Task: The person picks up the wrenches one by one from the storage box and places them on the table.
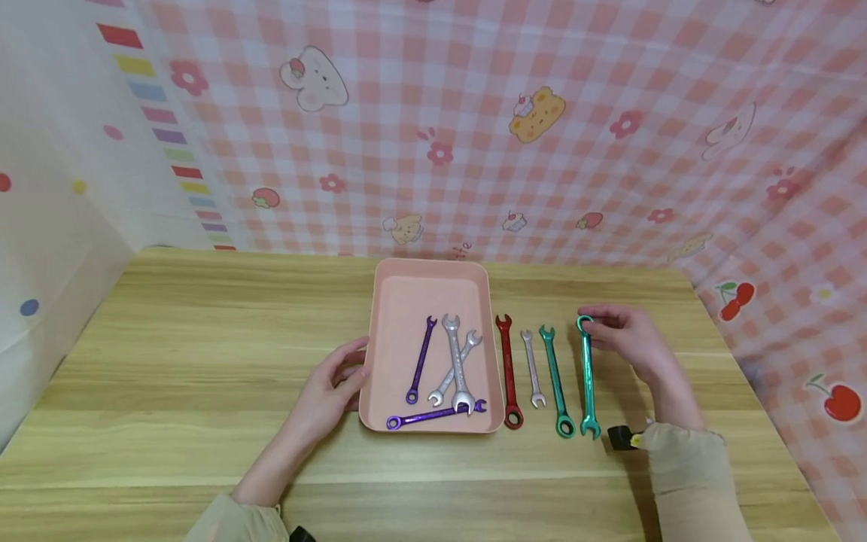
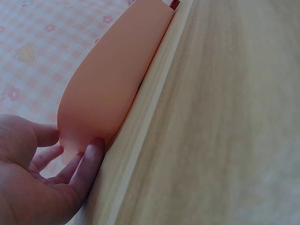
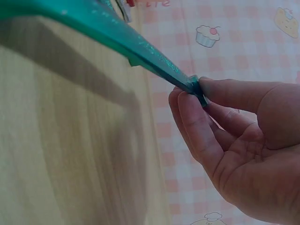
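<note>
My right hand [image 1: 623, 333] pinches the ring end of a green combination wrench [image 1: 587, 380] between thumb and fingers. In the right wrist view this wrench [image 3: 136, 47] extends away from the fingertips, its shadow falling on the wood. My left hand [image 1: 330, 393] rests its fingertips against the outer left wall of a pink tray [image 1: 427, 290]; the left wrist view shows them on the tray's side [image 2: 112, 70]. Inside the tray lie two purple wrenches [image 1: 422, 360] and two crossed silver wrenches [image 1: 457, 357].
Right of the tray, a red wrench [image 1: 509, 369], a small silver wrench [image 1: 533, 369] and another green wrench [image 1: 557, 380] lie roughly parallel on the wooden table [image 1: 203, 391]. A checked cloth [image 1: 379, 135] hangs behind the table and along its right side.
</note>
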A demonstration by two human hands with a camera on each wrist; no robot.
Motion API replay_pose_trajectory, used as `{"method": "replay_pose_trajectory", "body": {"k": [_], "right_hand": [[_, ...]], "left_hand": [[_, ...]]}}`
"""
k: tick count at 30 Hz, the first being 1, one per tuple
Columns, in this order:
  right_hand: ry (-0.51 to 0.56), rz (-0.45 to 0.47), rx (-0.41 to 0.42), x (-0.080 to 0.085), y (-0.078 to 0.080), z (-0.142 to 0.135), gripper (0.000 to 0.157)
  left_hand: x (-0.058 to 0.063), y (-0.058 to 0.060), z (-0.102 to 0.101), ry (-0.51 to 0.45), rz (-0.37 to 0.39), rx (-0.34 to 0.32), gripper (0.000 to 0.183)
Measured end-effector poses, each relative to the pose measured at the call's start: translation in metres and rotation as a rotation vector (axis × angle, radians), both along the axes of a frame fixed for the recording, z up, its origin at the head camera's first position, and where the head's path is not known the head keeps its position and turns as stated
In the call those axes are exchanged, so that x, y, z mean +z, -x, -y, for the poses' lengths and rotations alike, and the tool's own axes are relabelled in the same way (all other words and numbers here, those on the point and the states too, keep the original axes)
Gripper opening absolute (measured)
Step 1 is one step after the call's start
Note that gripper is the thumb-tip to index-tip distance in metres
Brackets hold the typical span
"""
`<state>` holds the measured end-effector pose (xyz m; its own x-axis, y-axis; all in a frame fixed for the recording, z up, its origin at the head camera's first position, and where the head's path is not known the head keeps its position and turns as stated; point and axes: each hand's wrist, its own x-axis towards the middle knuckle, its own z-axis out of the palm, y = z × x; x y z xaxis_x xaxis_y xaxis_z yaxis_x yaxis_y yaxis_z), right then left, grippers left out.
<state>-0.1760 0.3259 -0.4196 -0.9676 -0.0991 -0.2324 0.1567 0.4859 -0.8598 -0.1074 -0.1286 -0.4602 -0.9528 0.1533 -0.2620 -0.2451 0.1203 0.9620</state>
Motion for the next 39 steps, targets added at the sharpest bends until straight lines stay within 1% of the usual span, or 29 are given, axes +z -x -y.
{"method": "replay_pose_trajectory", "body": {"k": [3, 7, 10, 15, 20, 25, 29, 36, 39], "right_hand": [[-0.068, 0.002, 0.011, -0.003, 0.0, 0.001, 0.046], [-0.208, -0.013, 0.037, -0.005, 0.002, 0.001, 0.045], [-0.277, -0.029, 0.054, -0.006, 0.003, 0.003, 0.043], [-0.305, -0.047, 0.075, -0.008, 0.004, 0.007, 0.039], [-0.326, -0.035, 0.09, -0.01, 0.002, 0.008, 0.038], [-0.326, -0.025, 0.085, -0.01, 0.001, 0.012, 0.039], [-0.333, -0.042, 0.091, -0.01, 0.002, 0.013, 0.041], [-0.385, -0.1, 0.112, -0.011, 0.005, 0.018, 0.041], [-0.391, -0.105, 0.113, -0.013, 0.004, 0.019, 0.041]], "left_hand": [[-0.001, 0.0, 0.0, 0.0, 0.006, -0.001, 0.054], [0.0, 0.0, 0.0, 0.011, 0.005, -0.001, 0.053], [0.0, 0.001, 0.001, 0.021, -0.001, 0.002, 0.053], [0.001, 0.001, 0.001, 0.029, 0.0, 0.001, 0.053], [0.001, 0.001, 0.001, 0.032, -0.008, -0.007, 0.053], [0.002, 0.0, 0.0, 0.033, -0.014, -0.005, 0.053], [0.002, 0.001, 0.0, 0.027, -0.014, -0.006, 0.053], [0.002, 0.003, 0.0, 0.03, -0.018, -0.006, 0.053], [0.002, 0.001, 0.0, 0.033, -0.014, -0.007, 0.053]]}}
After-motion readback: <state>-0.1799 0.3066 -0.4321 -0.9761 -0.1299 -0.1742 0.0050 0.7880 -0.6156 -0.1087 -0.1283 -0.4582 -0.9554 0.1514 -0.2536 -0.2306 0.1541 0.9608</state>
